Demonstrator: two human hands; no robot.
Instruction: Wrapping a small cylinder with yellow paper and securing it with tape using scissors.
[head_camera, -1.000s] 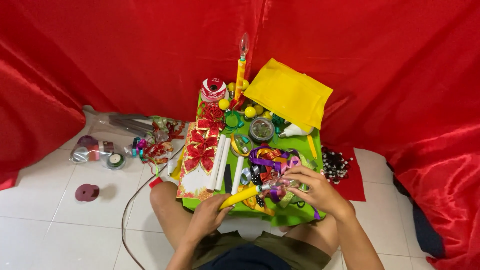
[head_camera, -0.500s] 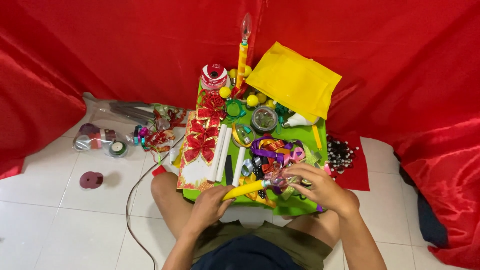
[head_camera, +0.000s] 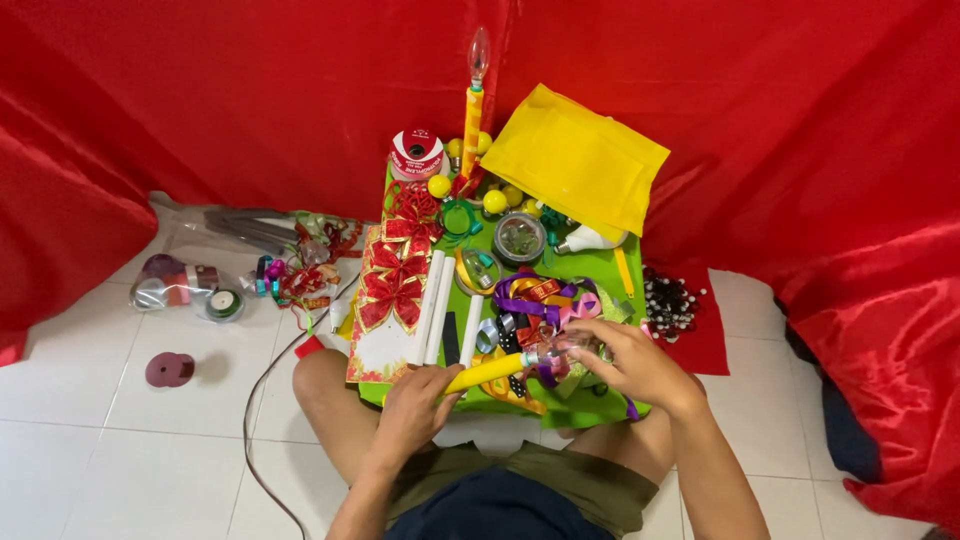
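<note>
My left hand grips the lower end of a yellow candle-shaped stick that lies across the near edge of the green board. Its far end carries a clear bulb, which my right hand holds between its fingers. Under both hands lie purple and gold ribbon loops. A second candle-shaped lamp stands upright at the back of the board. Red bows on a card and two white sticks lie left of my hands.
A yellow sheet leans at the back right, with a red ribbon spool and yellow bulbs near it. Tape rolls and trinkets lie on the white tiles at left. Black beads rest on red cloth. Red fabric surrounds everything.
The view has shifted slightly. My left hand has slid up onto the yellow stick, and my right hand has closed around the clear bulb at its tip.
</note>
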